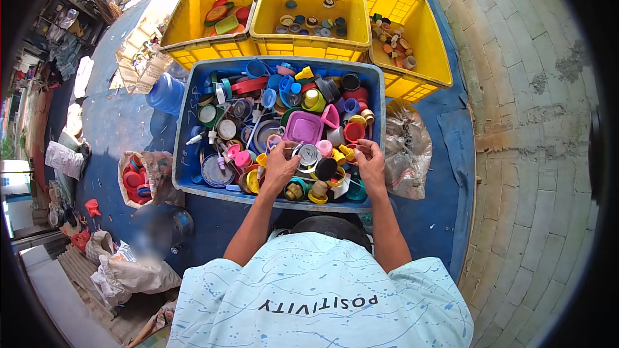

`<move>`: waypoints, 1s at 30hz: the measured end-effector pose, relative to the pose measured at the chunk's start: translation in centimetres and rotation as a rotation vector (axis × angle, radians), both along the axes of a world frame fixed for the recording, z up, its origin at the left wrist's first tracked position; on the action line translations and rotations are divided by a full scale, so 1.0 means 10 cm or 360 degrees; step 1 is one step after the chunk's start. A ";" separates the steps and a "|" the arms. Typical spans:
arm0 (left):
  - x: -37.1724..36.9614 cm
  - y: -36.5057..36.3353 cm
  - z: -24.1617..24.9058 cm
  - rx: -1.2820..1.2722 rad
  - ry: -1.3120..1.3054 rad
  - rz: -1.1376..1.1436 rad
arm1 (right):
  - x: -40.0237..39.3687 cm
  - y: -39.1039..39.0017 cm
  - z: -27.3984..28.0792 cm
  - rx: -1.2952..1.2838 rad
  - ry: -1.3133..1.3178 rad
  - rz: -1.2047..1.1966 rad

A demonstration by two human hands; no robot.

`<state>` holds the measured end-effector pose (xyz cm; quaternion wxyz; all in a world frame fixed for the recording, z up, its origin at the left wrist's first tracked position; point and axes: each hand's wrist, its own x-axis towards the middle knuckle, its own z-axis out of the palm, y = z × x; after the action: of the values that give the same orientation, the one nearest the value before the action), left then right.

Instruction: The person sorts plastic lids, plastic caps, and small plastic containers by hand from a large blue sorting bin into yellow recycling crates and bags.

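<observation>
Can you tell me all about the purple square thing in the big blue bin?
The purple square thing looks like shiny plastic, maybe a little tray or lid. It has rounded corners, a raised rim and a flatter middle. It lies near the middle of the blue bin, on top of a jumbled pile of caps and lids. A pink piece is just to its right. The left hand is close to its near edge, but I can't tell if they touch.

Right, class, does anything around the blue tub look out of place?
Perhaps one thing: a loose red piece lies on the blue floor covering, outside the open sack of red lids, as if dropped. Nothing else clearly stands out.
</observation>
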<state>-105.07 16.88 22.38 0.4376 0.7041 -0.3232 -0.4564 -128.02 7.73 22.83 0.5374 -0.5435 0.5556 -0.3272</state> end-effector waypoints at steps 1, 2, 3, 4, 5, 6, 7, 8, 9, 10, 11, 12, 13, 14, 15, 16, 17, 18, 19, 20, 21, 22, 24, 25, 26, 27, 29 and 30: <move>0.01 0.00 0.06 0.0009 0.0351 0.0089 | -0.04 -0.01 0.03 -0.0021 0.0047 0.0005; 0.01 0.00 0.07 -0.0009 0.0521 0.0187 | -0.06 -0.01 0.07 -0.0042 0.0094 0.0014; 0.03 0.01 0.08 -0.0026 0.0691 0.0287 | -0.06 0.00 0.18 -0.0091 0.0173 0.0026; 0.04 0.02 0.08 -0.0043 0.0861 0.0389 | -0.07 0.01 0.25 -0.0156 0.0228 0.0065; 0.08 0.03 0.08 -0.0057 0.1065 0.0444 | -0.09 0.02 0.30 -0.0221 0.0283 0.0104; 0.11 0.05 0.09 -0.0091 0.1202 0.0474 | -0.11 0.03 0.34 -0.0288 0.0337 0.0144; 0.14 0.08 0.12 -0.0126 0.1337 0.0503 | -0.17 0.04 0.38 -0.0436 0.0544 0.0392; 0.17 0.11 0.13 -0.0162 0.1472 0.0532 | -0.25 0.06 0.42 -0.0582 0.0749 0.0641; 0.20 0.15 0.14 -0.0184 0.1531 0.0518 | -0.29 0.08 0.44 -0.0728 0.0953 0.0890; 0.22 0.19 0.16 -0.0191 0.1577 0.0549 | -0.30 0.14 0.46 -0.0768 0.1095 0.1034; 0.24 0.23 0.17 -0.0195 0.1625 0.0579 | -0.31 0.20 0.47 -0.0803 0.1238 0.1177; 0.24 0.27 0.20 -0.0197 0.1673 0.0606 | -0.32 0.26 0.48 -0.0835 0.1383 0.1318; 0.25 0.29 0.22 -0.0193 0.1653 0.0605 | -0.30 0.32 0.49 -0.0754 0.1654 0.1455; 0.24 0.32 0.23 -0.0186 0.1656 0.0644 | -0.31 0.37 0.49 -0.0786 0.1749 0.1501; 0.23 0.35 0.25 -0.0183 0.1658 0.0684 | -0.31 0.41 0.49 -0.0823 0.1843 0.1548; 0.23 0.38 0.27 -0.0181 0.1657 0.0726 | -0.30 0.43 0.49 -0.0862 0.1934 0.1596; 0.24 0.41 0.30 -0.0177 0.1660 0.0761 | -0.28 0.44 0.49 -0.0890 0.1887 0.1556; 0.25 0.44 0.27 -0.0196 0.1664 0.0767 | -0.26 0.46 0.50 -0.0915 0.1838 0.1515; 0.27 0.48 0.21 -0.0215 0.1668 0.0773 | -0.25 0.48 0.50 -0.0940 0.1788 0.1475; 0.28 0.51 0.18 -0.0233 0.1673 0.0781 | -0.23 0.50 0.50 -0.0963 0.1738 0.1437; 0.30 0.52 0.17 -0.0229 0.1666 0.0806 | -0.19 0.51 0.48 -0.0980 0.1591 0.1389; 0.31 0.54 0.17 -0.0232 0.1656 0.0824 | -0.15 0.52 0.45 -0.0995 0.1445 0.1344; 0.31 0.55 0.17 -0.0242 0.1636 0.0864 | -0.02 0.52 0.43 -0.0993 0.1270 0.1328; 0.31 0.57 0.16 -0.0271 0.1627 0.0864 | 0.08 0.54 0.42 -0.0977 0.1238 0.1360; 0.30 0.58 0.16 -0.0272 0.1622 0.0883 | 0.18 0.56 0.41 -0.0960 0.1201 0.1391; 0.29 0.59 0.18 -0.0276 0.1614 0.0903 | 0.28 0.58 0.41 -0.0977 0.1086 0.1431; 0.27 0.63 0.21 -0.0274 0.1597 0.0969 | 0.47 0.61 0.35 -0.1146 0.1059 0.1610; 0.27 0.66 0.20 -0.0282 0.1602 0.0978 | 0.55 0.62 0.32 -0.1230 0.1049 0.1698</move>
<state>-102.37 23.46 24.34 0.7060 0.4234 0.1057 -0.5577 -122.54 13.96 26.07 0.1989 -0.9606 0.1935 -0.0135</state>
